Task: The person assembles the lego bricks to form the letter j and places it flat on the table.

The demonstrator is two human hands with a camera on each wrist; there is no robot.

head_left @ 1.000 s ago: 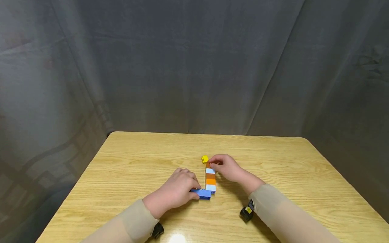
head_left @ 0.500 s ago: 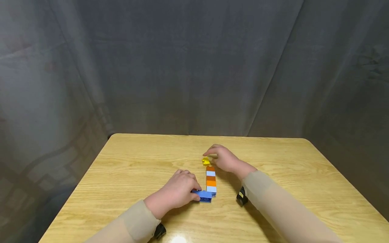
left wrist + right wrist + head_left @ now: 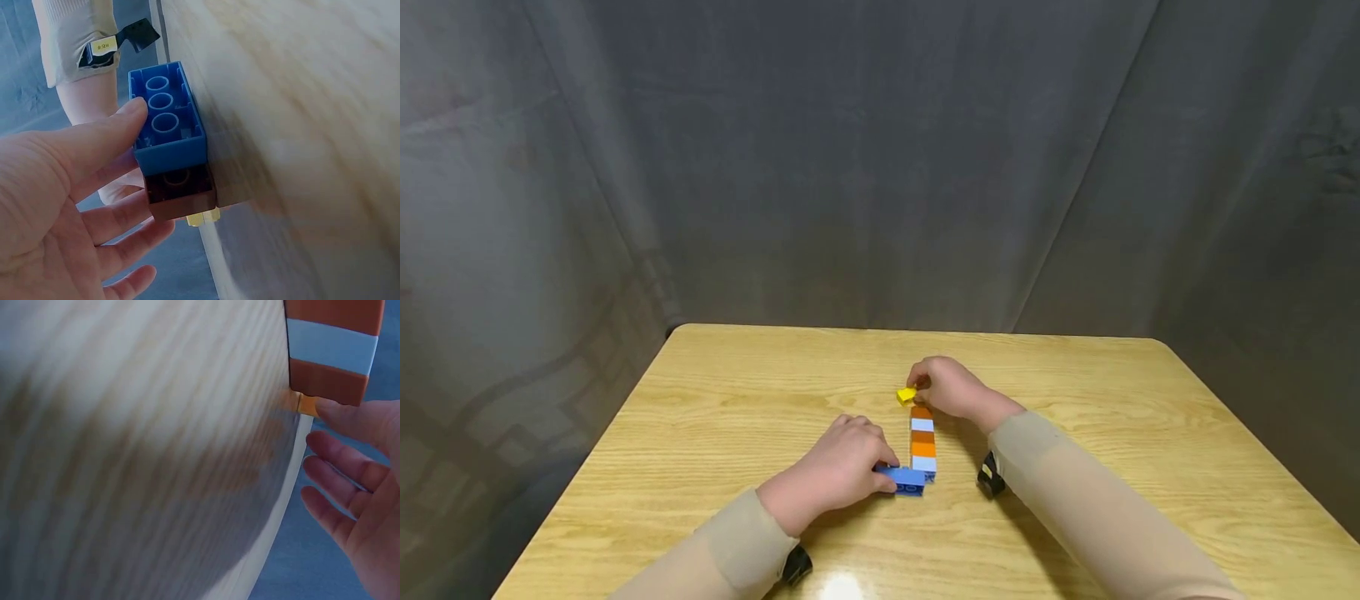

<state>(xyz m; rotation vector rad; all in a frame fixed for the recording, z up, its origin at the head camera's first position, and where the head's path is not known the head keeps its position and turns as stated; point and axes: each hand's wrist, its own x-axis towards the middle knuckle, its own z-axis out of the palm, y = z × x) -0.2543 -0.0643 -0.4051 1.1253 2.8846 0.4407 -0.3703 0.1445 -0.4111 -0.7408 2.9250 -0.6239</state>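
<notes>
My left hand (image 3: 850,458) grips a blue brick (image 3: 910,477) lying on its side, its hollow underside facing me. In the left wrist view the thumb lies on that blue brick (image 3: 167,147), and a brown brick (image 3: 181,203) sits behind it. A joined row of white and orange-brown bricks (image 3: 922,443) runs away from the blue brick. Past its far end my right hand (image 3: 951,387) pinches a small yellow brick (image 3: 906,396). The right wrist view shows the thumb at the yellow brick (image 3: 307,405), close beside the row's end brick (image 3: 328,381).
All of this lies on a wooden table (image 3: 737,392). A grey curtain (image 3: 850,167) hangs behind the table's far edge. Small black devices (image 3: 991,477) are strapped at the sleeves.
My right hand has gone from the far end of the row to the yellow brick. The yellow brick has turned, and its studs no longer show. The left hand keeps its hold.
</notes>
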